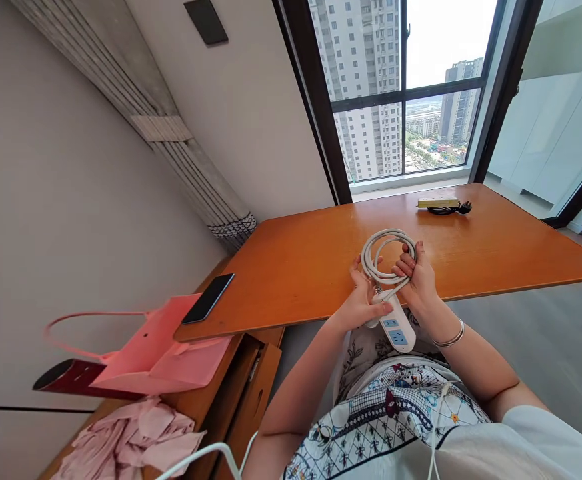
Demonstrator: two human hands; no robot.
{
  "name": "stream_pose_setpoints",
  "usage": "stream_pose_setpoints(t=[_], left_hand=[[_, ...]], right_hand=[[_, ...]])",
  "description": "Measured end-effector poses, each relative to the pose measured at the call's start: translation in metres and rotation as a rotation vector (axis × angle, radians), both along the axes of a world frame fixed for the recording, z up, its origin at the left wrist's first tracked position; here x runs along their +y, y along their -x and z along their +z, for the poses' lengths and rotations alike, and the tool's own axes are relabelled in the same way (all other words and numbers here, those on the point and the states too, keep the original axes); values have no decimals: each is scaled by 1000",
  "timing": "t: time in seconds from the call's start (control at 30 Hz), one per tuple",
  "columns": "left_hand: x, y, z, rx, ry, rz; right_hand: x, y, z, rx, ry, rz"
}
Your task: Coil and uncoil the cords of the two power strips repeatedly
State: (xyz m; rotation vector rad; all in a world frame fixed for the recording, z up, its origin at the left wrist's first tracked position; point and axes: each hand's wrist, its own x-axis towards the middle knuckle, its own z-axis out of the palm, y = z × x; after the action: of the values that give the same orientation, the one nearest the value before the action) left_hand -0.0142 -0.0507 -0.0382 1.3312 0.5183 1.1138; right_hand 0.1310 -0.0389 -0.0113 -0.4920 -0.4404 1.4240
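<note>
Right hand point(417, 275) clamped round the coiled cable point(367, 257), left hand point(362, 301) gripping the white power strip point(398, 331); imo squeeze lightly, don't yank where those 2 join.

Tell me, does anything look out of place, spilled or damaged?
The phone lies at the left edge of the table, perhaps easily knocked off; pink cloth lies untidily crumpled near the pink bag. No spill or damage shows.

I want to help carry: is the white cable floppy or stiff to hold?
The white cable probably bends easily, since it's curled round and round. It might spring open if the right hand let go, with no tie showing. The white power strip probably won't bend, as it looks hard.
</note>
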Motion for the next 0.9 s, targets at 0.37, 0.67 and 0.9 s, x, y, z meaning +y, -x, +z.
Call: stream_pose_setpoints(t=[0.37,0.67,0.9], left_hand=[[-2,0,5,360,-151,94],[7,9,4,533,-176,253],[7,6,1,487,-156,136]], right_hand=[[-5,-11,3,-73,-51,17],[5,-29,-9,-106,-90,272],[16,-35,-20,-67,-40,401]])
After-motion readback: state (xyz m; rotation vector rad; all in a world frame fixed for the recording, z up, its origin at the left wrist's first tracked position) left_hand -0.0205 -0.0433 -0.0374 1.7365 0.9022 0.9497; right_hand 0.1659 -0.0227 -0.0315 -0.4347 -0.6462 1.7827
